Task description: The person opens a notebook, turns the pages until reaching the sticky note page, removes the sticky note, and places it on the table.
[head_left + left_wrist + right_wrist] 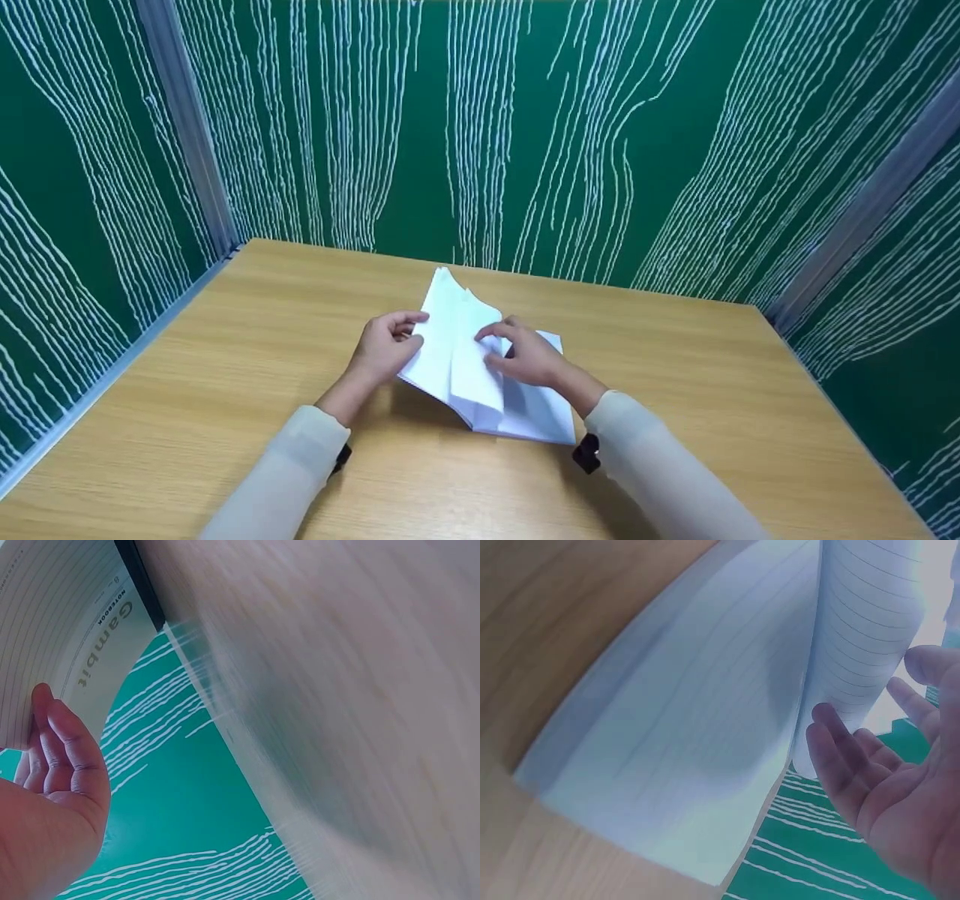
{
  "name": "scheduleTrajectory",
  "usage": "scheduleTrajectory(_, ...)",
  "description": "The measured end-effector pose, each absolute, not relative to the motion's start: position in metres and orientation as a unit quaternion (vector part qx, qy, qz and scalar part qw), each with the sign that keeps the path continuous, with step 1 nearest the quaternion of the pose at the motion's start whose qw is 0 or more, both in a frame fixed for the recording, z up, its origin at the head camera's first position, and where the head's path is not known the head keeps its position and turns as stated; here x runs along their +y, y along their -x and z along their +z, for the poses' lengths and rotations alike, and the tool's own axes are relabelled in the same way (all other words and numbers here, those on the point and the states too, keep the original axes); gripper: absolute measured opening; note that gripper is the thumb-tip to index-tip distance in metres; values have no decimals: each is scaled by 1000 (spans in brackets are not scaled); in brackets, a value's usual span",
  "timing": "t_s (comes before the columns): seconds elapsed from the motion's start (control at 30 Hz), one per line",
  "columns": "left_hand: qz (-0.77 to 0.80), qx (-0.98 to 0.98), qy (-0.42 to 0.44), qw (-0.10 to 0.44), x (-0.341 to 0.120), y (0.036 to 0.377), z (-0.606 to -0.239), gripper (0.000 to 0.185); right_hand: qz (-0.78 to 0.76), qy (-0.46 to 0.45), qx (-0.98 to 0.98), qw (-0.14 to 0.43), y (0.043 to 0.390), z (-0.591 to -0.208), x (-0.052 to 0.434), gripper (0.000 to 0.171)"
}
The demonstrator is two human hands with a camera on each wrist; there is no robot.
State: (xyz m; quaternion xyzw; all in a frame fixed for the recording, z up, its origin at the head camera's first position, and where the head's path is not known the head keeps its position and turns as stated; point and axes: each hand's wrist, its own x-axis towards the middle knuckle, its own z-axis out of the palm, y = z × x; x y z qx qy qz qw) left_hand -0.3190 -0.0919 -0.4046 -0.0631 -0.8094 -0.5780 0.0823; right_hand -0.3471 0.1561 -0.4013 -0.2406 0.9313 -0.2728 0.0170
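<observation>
- A lined notebook (480, 360) lies open near the middle of the wooden desk (225, 390), its spine pointing roughly away from the person.
- The left hand (386, 349) holds the notebook's left side: the thumb lies over the upper edge of the raised pages and the fingers curl in behind them, so this hand grips the left stack of pages.
- In the left wrist view the fingers (56, 746) rest against the edges of ruled pages, and a cover or title page (105, 652) beside them reads "Gambit NOTEBOOK".
- The right hand (525, 356) rests on the right-hand pages with fingers bent, the fingertips touching a loose leaf (472, 352) that stands up and curves between the two hands.
- In the right wrist view the right hand's fingers (840, 765) are fairly straight and spread beside the curling leaf (862, 652); whether they pinch it I cannot tell.
- The flat right-hand page (675, 757) lies on the desk, ruled with faint lines.
- Both forearms wear pale cream sleeves (300, 465), with a dark strap (587, 454) at the right wrist.
- Green panels with white wavy lines (525, 135) enclose the desk on three sides.
</observation>
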Motion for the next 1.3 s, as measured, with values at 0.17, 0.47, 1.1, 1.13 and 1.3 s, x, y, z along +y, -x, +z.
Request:
scheduleTrajectory(0.17,-578,-809,63,81,-92,319,-404,29,-262,246,933,38,344,-397,150,36)
scheduleTrajectory(0.47,-580,-808,70,81,-93,318,-405,34,-248,268,929,61,342,-396,145,40)
scheduleTrajectory(1.1,-573,-814,58,78,-93,320,-406,34,-159,141,977,-17,365,-407,187,23)
scheduleTrajectory(1.13,-574,-813,57,77,-93,319,-406,33,-153,136,979,-19,366,-408,190,23)
scheduleTrajectory(1.3,-575,-812,66,79,-93,319,-404,34,-133,104,985,-24,374,-414,205,24)
